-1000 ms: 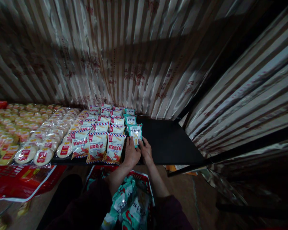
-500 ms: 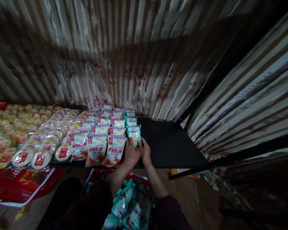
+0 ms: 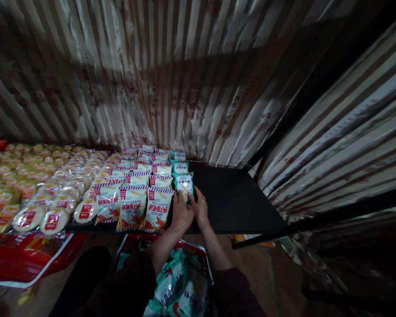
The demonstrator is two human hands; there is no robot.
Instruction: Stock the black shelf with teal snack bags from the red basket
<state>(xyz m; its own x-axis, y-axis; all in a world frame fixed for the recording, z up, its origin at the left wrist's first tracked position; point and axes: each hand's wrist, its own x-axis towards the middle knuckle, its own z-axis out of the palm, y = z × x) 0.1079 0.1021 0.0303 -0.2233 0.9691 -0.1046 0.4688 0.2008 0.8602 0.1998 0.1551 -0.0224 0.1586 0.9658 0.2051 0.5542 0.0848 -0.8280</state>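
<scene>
Both hands rest on the black shelf [image 3: 237,207] at the near end of a teal snack packet [image 3: 184,184]. My left hand [image 3: 181,214] lies at the packet's lower left corner, fingers curled against it. My right hand [image 3: 199,208] pinches its lower right corner. Two more teal packets [image 3: 179,167] lie in a row behind it. Left of them are rows of white, red and blue snack packets [image 3: 158,211].
Round wrapped cakes [image 3: 53,189] fill the shelf's left part. Below my arms sits an open bag of teal packets [image 3: 181,286] on the floor. A red bag [image 3: 23,259] lies at lower left. Striped foil sheeting [image 3: 185,79] covers the walls behind and to the right.
Both hands and the teal packet have shifted slightly toward the back of the shelf; the grip looks the same.
</scene>
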